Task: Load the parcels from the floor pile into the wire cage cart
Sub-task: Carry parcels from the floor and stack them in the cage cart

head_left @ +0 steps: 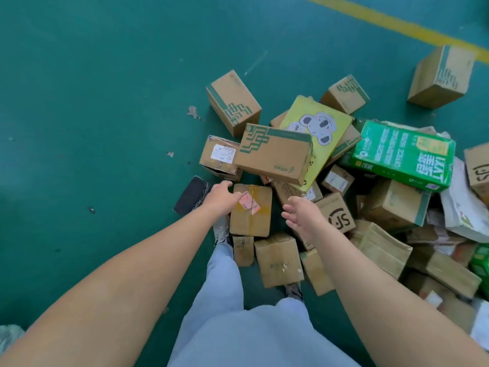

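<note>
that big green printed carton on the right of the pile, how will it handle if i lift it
The green carton is large and long, so it probably needs both hands. Its glossy, wrinkled skin may be slippery and give a little under the fingers. It rests tilted on other boxes, so those could shift once it is lifted.

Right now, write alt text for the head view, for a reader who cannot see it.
Seen from above, a person's open left hand and right hand reach down toward a brown taped box at the near edge of a pile of cardboard parcels on a green floor. A green-printed carton is just beyond the hands, untouched. No cart is visible.
</note>
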Demonstrator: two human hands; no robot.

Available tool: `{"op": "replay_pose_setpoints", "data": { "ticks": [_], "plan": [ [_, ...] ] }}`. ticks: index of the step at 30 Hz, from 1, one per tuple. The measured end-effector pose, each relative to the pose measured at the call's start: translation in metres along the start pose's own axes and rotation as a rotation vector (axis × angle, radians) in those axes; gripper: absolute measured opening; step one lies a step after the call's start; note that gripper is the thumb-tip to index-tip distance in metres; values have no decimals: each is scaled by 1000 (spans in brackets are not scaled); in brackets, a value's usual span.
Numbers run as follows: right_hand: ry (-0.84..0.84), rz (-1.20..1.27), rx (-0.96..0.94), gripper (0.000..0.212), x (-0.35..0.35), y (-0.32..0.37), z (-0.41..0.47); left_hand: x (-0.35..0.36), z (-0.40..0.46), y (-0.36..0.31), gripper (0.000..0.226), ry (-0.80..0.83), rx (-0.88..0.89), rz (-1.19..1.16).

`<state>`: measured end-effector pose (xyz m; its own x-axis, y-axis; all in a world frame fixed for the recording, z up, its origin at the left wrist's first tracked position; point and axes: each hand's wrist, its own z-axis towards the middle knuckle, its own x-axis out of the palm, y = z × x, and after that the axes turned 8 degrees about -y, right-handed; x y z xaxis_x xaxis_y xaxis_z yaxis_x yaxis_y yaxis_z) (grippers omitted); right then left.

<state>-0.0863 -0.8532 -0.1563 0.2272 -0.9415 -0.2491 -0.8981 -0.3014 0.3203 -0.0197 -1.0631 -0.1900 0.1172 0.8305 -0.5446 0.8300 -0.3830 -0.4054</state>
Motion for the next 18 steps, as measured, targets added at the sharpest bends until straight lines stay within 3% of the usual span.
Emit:
{"op": "replay_pose_setpoints", "data": {
  "ticks": [18],
  "plan": [
    [-24,-92,144,38,138,11,186,34,223,83,59,143,-170,1]
  ]
}}
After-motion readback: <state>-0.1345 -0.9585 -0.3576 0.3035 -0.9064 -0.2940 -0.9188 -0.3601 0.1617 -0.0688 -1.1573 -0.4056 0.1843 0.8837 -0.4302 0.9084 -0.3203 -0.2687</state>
